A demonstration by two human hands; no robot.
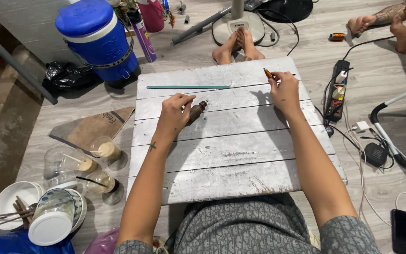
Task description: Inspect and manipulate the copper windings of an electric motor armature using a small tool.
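I sit at a low whitewashed plank table (231, 155). My left hand (174, 115) grips a small dark brown bottle-shaped tool (196, 111) that lies tilted on the boards, its tip pointing up and to the right. My right hand (284, 91) pinches a short orange-brown pointed piece (268, 73) near the table's far right corner. A thin dark line runs across the boards from that piece toward the left. A long green strip (188, 87) lies flat along the far edge, apart from both hands.
A blue water cooler (97, 37) and spray can (143, 35) stand far left. Plastic cups (104, 148), bowls (19, 202) and a paper bag (95, 124) crowd the floor at left. A power strip (337, 89), cables and phone (404, 230) lie right. My feet (238, 47) rest beyond the table; another person's feet (400, 23) top right.
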